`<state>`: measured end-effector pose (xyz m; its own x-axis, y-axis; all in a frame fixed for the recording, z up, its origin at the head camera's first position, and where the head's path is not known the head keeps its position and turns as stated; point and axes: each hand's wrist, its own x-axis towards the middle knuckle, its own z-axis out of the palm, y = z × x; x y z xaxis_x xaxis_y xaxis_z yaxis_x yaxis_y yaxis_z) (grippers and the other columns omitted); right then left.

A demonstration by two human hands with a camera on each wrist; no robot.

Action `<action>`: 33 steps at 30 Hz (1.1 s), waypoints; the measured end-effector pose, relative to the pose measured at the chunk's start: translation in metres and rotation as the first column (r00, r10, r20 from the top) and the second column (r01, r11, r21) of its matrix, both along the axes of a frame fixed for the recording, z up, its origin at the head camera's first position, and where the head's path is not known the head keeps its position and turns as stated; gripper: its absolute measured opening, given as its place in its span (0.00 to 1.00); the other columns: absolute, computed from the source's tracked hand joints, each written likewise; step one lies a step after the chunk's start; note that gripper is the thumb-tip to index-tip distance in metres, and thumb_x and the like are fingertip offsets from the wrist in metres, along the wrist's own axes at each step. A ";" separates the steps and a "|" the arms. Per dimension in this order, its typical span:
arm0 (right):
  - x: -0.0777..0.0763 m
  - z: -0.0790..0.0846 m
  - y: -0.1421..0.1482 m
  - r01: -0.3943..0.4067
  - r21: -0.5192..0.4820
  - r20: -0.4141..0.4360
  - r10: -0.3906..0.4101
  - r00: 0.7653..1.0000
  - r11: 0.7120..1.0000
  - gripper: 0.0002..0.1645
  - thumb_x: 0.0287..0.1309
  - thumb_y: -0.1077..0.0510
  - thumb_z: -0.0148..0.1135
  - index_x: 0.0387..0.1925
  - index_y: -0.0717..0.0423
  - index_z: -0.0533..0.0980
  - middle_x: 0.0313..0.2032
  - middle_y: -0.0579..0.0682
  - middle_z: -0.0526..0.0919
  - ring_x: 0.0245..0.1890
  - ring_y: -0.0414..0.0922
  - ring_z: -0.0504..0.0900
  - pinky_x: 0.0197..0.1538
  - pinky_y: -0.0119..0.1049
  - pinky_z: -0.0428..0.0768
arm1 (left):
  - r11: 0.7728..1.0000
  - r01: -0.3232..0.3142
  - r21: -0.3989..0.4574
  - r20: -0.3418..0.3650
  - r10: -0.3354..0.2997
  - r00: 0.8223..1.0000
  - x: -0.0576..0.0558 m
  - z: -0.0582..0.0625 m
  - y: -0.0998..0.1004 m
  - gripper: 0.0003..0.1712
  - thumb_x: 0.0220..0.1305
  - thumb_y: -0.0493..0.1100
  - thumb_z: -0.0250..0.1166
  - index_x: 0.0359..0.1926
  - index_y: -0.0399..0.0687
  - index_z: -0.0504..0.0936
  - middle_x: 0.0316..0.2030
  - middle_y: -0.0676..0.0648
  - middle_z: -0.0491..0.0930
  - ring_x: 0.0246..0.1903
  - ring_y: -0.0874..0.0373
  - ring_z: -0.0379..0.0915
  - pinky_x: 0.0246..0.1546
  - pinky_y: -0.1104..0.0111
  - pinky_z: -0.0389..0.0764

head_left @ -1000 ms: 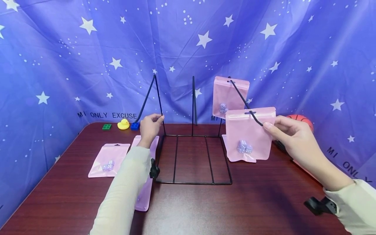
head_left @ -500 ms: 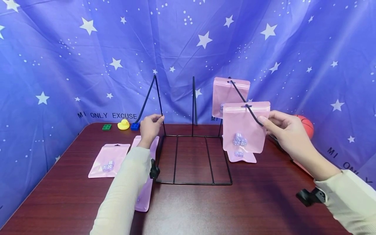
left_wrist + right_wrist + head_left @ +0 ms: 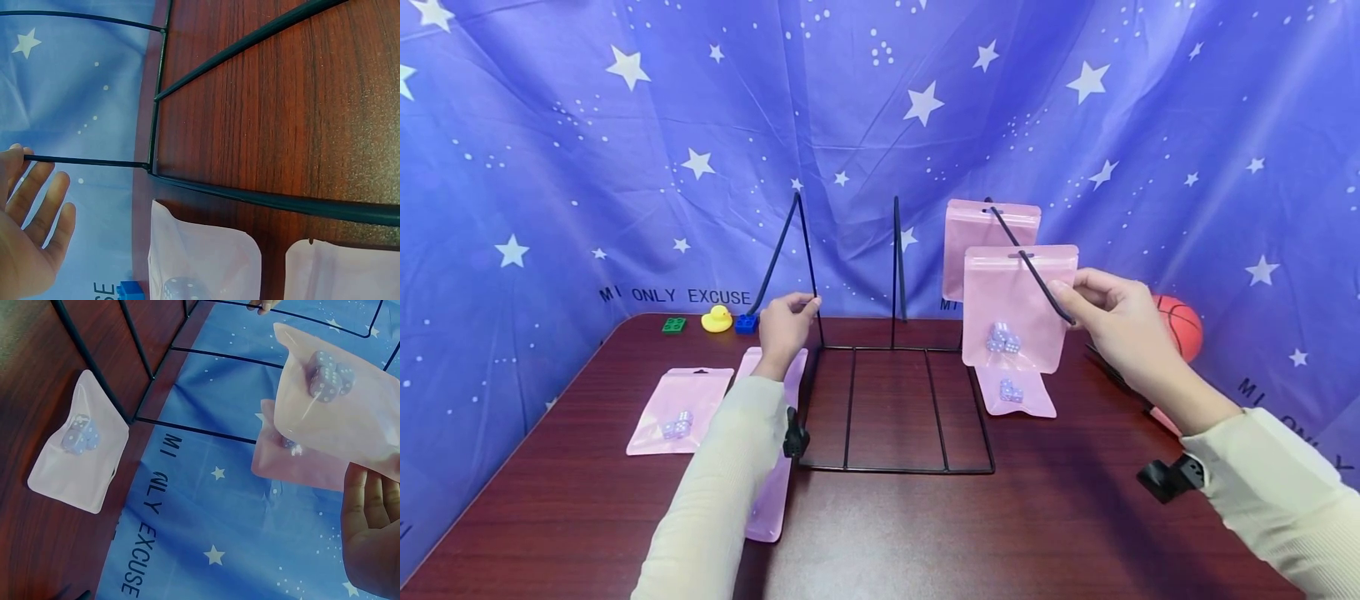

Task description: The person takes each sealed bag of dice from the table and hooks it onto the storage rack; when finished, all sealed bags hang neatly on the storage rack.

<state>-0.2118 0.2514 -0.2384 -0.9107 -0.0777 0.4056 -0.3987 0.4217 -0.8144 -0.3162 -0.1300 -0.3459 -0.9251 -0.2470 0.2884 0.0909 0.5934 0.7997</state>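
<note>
Held bag [image 3: 1015, 300] farther back, between hands [image 3: 785, 327] [image 3: 1123, 325]

A blue curtain [image 3: 820, 100] printed with white stars [image 3: 923, 103] hangs in folds from eight o'clock round through twelve to four. Black lettering [image 3: 673, 296] crosses it at nine. Below, a dark reddish-brown wooden table [image 3: 1060, 542] catches a soft glare [image 3: 865, 504] at six.
</note>
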 end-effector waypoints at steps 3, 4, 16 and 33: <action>-0.005 0.000 -0.002 0.014 0.001 -0.005 -0.014 1.000 1.000 0.11 0.71 0.54 0.63 0.40 0.59 0.81 0.26 0.35 0.84 0.27 0.33 0.76 0.32 0.24 0.77 | 1.000 -0.001 0.001 -0.004 0.001 1.000 0.000 -0.001 0.000 0.17 0.71 0.50 0.65 0.53 0.46 0.88 0.42 0.42 0.89 0.42 0.47 0.86 0.52 0.52 0.76; -0.006 0.000 -0.003 0.014 -0.005 -0.004 -0.014 1.000 1.000 0.12 0.71 0.54 0.63 0.41 0.60 0.81 0.25 0.35 0.84 0.27 0.32 0.76 0.32 0.24 0.77 | 1.000 -0.002 0.001 -0.006 0.002 1.000 0.000 -0.001 0.000 0.17 0.71 0.50 0.66 0.53 0.46 0.88 0.42 0.42 0.89 0.42 0.47 0.86 0.52 0.52 0.76; -0.028 0.003 -0.011 0.034 -0.053 0.012 -0.033 0.999 0.998 0.08 0.70 0.51 0.64 0.36 0.50 0.83 0.22 0.37 0.84 0.21 0.34 0.79 0.27 0.26 0.75 | 1.000 0.000 -0.011 0.000 0.000 1.000 -0.001 -0.001 0.000 0.18 0.71 0.51 0.65 0.53 0.46 0.88 0.43 0.42 0.89 0.44 0.46 0.85 0.53 0.52 0.75; -0.058 0.007 -0.016 0.066 -0.061 0.006 -0.065 0.998 0.996 0.09 0.71 0.54 0.62 0.40 0.55 0.83 0.24 0.31 0.85 0.21 0.32 0.79 0.26 0.25 0.75 | 1.000 0.011 -0.006 -0.014 -0.011 1.000 -0.005 -0.005 -0.002 0.17 0.71 0.50 0.65 0.51 0.45 0.89 0.43 0.42 0.89 0.47 0.45 0.83 0.55 0.52 0.74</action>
<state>-0.2699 0.2359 -0.2318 -0.9145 0.0071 0.4046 -0.3689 0.3960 -0.8409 -0.3209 -0.1324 -0.3505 -0.9236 -0.2355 0.3026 0.1083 0.5969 0.7950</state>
